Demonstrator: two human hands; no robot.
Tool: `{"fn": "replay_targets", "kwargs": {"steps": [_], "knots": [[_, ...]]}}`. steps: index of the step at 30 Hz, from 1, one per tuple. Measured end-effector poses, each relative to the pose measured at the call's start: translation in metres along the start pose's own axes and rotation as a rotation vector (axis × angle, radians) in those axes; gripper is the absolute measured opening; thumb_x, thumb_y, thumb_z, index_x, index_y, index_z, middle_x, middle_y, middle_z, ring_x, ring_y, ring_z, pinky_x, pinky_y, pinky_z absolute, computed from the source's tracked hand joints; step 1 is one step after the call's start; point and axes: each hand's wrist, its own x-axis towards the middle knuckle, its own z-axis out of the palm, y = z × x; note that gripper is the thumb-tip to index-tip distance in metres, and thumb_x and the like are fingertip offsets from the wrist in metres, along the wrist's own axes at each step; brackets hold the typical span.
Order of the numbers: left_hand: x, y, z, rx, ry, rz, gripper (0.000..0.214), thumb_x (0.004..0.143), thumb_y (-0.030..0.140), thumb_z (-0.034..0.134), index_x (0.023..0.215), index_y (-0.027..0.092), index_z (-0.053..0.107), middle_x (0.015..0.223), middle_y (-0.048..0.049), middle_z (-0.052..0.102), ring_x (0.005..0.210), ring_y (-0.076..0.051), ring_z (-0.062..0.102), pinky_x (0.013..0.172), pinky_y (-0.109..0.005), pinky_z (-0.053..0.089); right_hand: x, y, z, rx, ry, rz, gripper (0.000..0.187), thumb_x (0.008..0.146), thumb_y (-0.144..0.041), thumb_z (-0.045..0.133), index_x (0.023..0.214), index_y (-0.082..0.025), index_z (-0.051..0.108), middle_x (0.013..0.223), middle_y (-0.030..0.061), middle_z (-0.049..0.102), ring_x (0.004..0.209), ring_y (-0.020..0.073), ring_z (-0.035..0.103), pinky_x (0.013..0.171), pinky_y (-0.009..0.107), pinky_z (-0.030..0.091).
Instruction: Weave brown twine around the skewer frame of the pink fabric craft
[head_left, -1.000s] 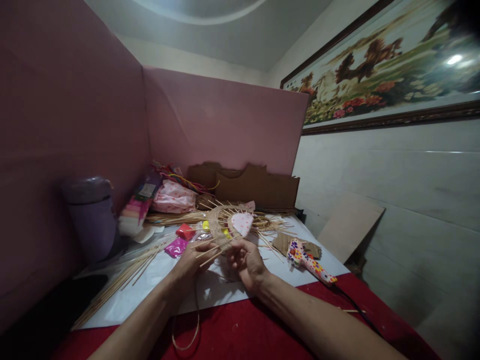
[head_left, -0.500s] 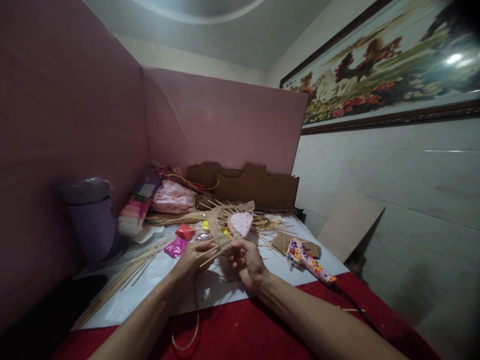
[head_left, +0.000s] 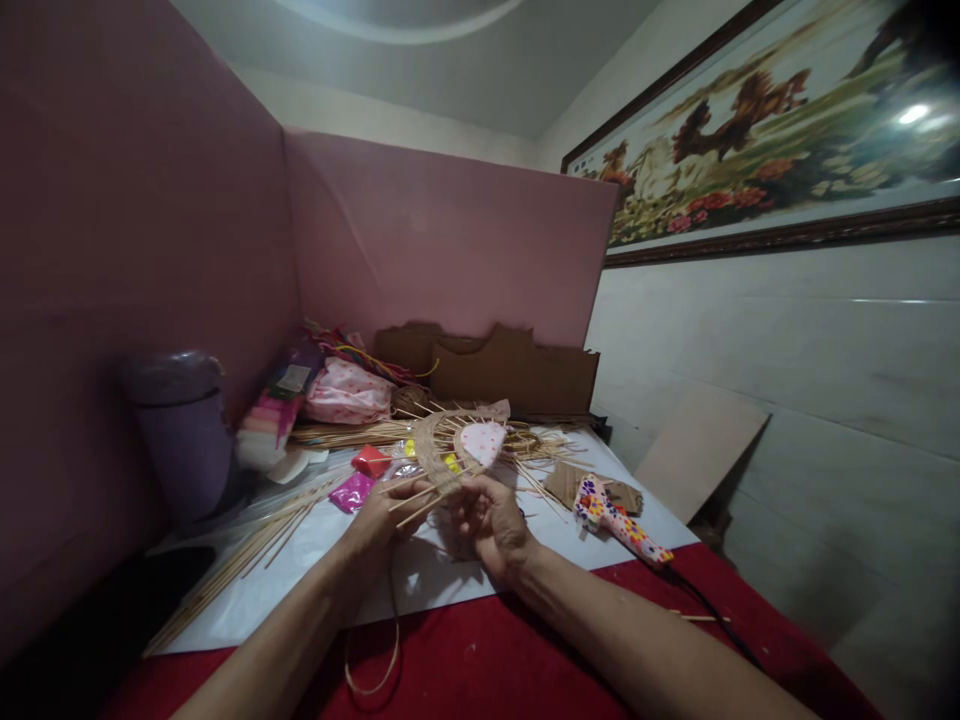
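Observation:
Between my hands, above the white sheet, is a round woven piece (head_left: 431, 450) of twine with thin sticks radiating outward and a pale, red-dotted fabric centre (head_left: 482, 443). My left hand (head_left: 391, 515) is closed on its near left edge, where sticks jut past the fingers. At its near right edge my right hand (head_left: 491, 525) has curled fingers gripping the rim; the fingertips are partly hidden. A loose length of twine (head_left: 396, 640) hangs below my left hand and loops over the red cloth.
A flower-patterned glue gun (head_left: 619, 525) lies at right beside torn cardboard (head_left: 562, 485), its cord trailing toward me. Loose sticks (head_left: 247, 550) spread at left, near pink (head_left: 351, 493) and red packets (head_left: 370, 460). A purple bin (head_left: 184, 450) stands at far left.
The woven piece has tilted very slightly in my hands. Both hands keep their hold in nearly the same place.

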Motion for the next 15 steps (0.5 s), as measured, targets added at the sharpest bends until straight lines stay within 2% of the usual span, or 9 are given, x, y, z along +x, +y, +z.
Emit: {"fn": "replay_targets", "kwargs": {"steps": [6, 15], "knots": [[-0.0015, 0.0042, 0.0012, 0.005, -0.009, 0.008, 0.029, 0.066, 0.036, 0.069, 0.057, 0.014, 0.053, 0.046, 0.007, 0.032, 0.042, -0.004, 0.02, 0.042, -0.022, 0.01, -0.0012, 0.0021, 0.0003, 0.062, -0.025, -0.031, 0.014, 0.062, -0.025, 0.059, 0.059, -0.012, 0.059, 0.049, -0.0005, 0.058, 0.04, 0.0066, 0.045, 0.037, 0.017, 0.028], [-0.0012, 0.0052, 0.0021, 0.006, -0.016, -0.014, 0.033, 0.065, 0.041, 0.069, 0.055, 0.014, 0.052, 0.043, 0.0075, 0.031, 0.039, -0.004, 0.019, 0.041, -0.023, 0.009, 0.0006, 0.0002, 0.0005, 0.146, -0.042, 0.037, 0.019, 0.065, -0.032, 0.061, 0.059, -0.015, 0.054, 0.047, -0.0023, 0.056, 0.038, 0.0075, 0.045, 0.035, 0.018, 0.027]]}}
